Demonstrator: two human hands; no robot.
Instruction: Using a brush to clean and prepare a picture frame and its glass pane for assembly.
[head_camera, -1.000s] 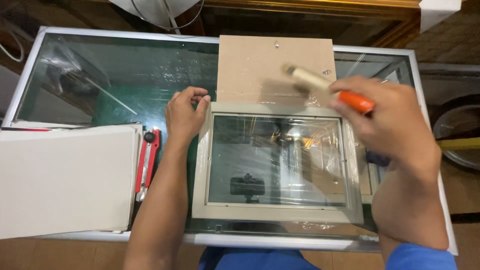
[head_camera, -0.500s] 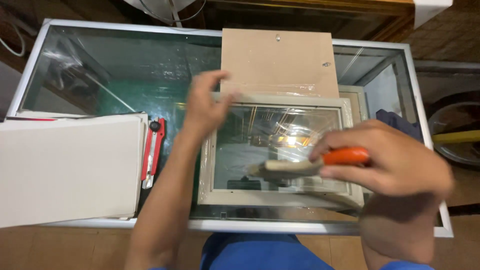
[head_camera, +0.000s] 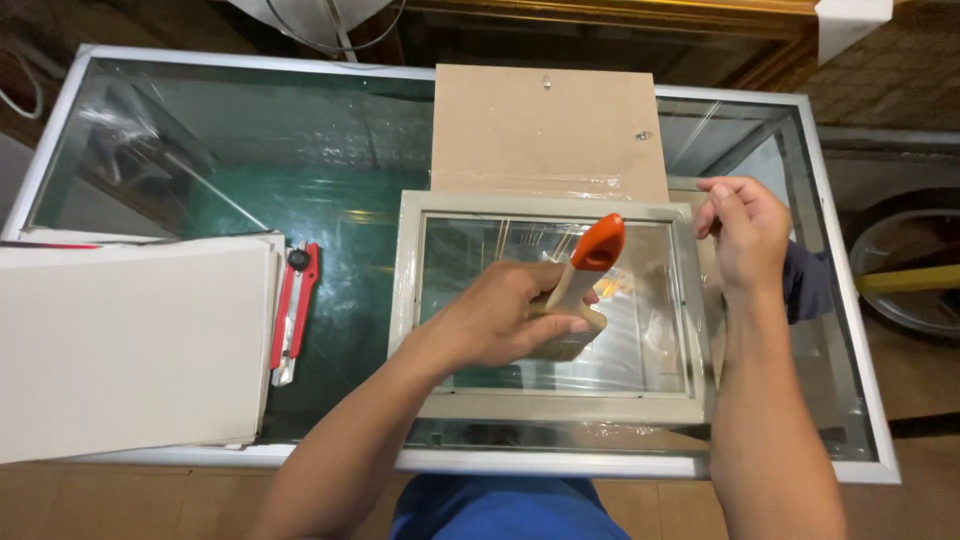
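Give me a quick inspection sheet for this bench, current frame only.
Surface: glass-topped table with white rim.
Job's things: pale picture frame lying flat; brush with orange handle; brown backing board behind frame.
Clutter: red utility knife; stack of white boards.
Grippers: left hand grips brush over frame glass; right hand at frame's right edge.
Cables: white cable beyond table.
Surroundings: wheel at right.
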